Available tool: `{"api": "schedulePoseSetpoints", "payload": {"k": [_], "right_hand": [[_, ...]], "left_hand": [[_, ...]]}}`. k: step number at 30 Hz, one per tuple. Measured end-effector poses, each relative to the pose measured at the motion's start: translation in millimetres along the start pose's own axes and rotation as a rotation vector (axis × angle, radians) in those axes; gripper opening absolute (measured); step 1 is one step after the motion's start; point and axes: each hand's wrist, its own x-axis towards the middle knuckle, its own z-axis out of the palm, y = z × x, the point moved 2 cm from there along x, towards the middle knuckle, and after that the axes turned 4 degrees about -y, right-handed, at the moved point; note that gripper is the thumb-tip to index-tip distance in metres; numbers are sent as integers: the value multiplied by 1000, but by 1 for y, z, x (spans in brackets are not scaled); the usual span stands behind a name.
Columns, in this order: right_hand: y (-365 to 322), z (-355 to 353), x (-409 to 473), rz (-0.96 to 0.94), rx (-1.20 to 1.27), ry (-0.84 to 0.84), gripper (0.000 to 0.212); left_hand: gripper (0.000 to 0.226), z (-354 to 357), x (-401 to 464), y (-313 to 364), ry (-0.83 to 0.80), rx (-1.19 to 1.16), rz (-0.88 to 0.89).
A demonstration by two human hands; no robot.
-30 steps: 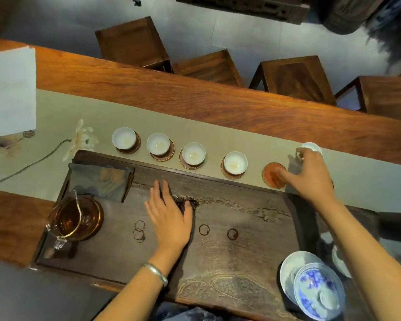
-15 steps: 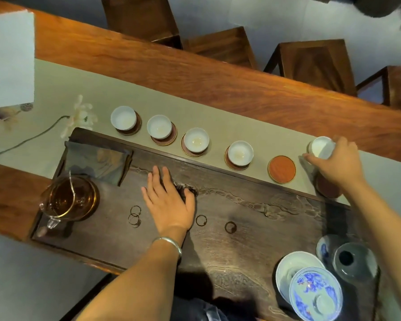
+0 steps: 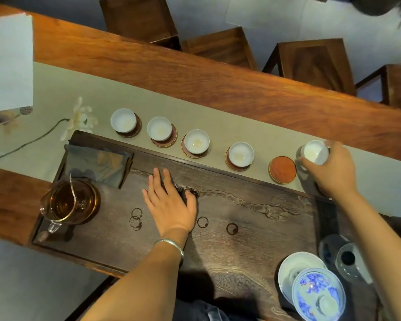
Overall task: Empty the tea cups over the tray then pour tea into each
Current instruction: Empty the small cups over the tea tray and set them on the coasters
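Several white tea cups stand on round coasters in a row behind the dark wooden tea tray [image 3: 252, 249]; the nearest to my right hand is a cup [image 3: 240, 154] on its coaster. An orange coaster [image 3: 282, 169] lies bare. My right hand [image 3: 331, 172] grips one white cup [image 3: 315, 152], lifted and tilted above the table runner at the row's right end. My left hand [image 3: 169, 202] rests flat, fingers straight, on the tray's middle. A glass pitcher of brown tea [image 3: 71, 201] stands at the tray's left end.
A folded grey cloth [image 3: 97, 164] lies on the tray behind the pitcher. A blue-and-white lidded bowl [image 3: 315, 294] and a glass piece [image 3: 350, 259] sit at the tray's right front. Wooden stools stand beyond the table. A white flower [image 3: 80, 119] lies on the runner.
My right hand has picked the rightmost cup up off its coaster and raised it, tilting it. My left hand has stayed flat on the tray.
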Motion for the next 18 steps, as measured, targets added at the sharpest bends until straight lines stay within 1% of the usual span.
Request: {"api": "schedulePoseSetpoints", "payload": {"k": [9,18], "right_hand": [[-17,27,-48,-83,30,-101,70],[-26,29,-50,-103,25,-86,71]], "left_hand": [[79,0,0,0,-10,-13,3],[78,1,0,-2,-7,-16,7]]}}
